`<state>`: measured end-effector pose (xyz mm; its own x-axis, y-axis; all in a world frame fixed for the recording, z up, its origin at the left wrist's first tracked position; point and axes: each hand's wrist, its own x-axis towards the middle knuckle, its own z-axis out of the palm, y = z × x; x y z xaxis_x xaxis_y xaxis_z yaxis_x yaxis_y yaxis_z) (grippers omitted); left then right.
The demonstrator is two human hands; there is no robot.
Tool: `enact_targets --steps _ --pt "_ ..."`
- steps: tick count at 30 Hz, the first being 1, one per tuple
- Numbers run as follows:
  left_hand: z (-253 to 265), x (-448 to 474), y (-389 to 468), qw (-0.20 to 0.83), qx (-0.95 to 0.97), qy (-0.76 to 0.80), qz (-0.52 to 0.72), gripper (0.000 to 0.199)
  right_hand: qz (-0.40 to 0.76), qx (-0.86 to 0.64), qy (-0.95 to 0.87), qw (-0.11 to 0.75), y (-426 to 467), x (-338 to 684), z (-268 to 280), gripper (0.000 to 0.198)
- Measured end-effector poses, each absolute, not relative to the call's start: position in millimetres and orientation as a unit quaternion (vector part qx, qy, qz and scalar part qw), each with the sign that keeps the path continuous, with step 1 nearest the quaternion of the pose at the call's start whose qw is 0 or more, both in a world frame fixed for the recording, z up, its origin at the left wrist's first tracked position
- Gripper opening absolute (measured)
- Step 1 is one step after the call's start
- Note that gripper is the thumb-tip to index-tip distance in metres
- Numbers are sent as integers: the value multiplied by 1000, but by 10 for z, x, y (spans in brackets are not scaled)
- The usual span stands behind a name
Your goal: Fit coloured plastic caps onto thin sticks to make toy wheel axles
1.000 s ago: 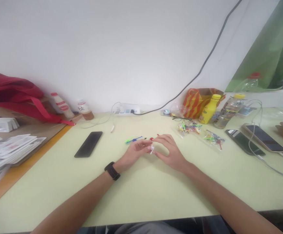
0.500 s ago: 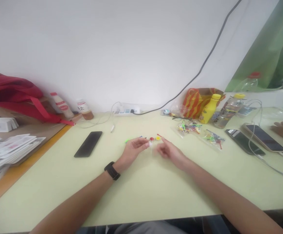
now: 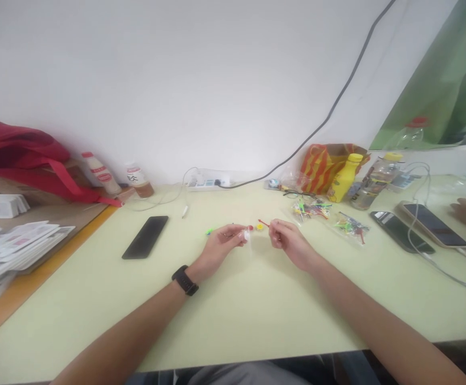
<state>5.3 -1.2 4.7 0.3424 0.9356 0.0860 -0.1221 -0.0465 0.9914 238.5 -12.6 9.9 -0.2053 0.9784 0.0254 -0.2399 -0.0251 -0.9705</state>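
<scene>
One white piece [image 3: 247,235] is pinched between the thumb and fingers of the left hand [image 3: 222,245]. One red disc [image 3: 250,228] and one yellow disc [image 3: 260,227] are located between the hands. The right hand [image 3: 291,240] has its fingers curled together; one red stick [image 3: 263,222] meets its fingertips, but whether they grip it cannot be told. Two clear bags [image 3: 350,227] of small parts lie farther right. Both forearms angle inward from the near edge; the pale tabletop [image 3: 233,315] extends between them, with the hands well apart from that edge.
</scene>
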Motion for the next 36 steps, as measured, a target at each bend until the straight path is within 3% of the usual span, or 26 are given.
enact_targets --steps 5,12,15,23,31,36 --pt "33 14 22 642 515 345 451 33 523 -444 -507 522 50 2706 129 48" --pt "38 -4 40 663 496 335 449 31 288 -537 -696 379 165 3058 112 36" --pt "43 5 32 661 505 334 443 32 288 -498 -739 351 126 2971 105 33" --pt "-13 61 -3 633 571 326 409 30 353 -370 -740 438 -295 2256 126 21" --pt "-20 62 -16 617 604 322 387 32 386 -363 -726 439 -305 2173 -20 18" --pt "-22 45 4 625 568 340 414 31 384 -393 -695 464 -316 2188 -24 47"
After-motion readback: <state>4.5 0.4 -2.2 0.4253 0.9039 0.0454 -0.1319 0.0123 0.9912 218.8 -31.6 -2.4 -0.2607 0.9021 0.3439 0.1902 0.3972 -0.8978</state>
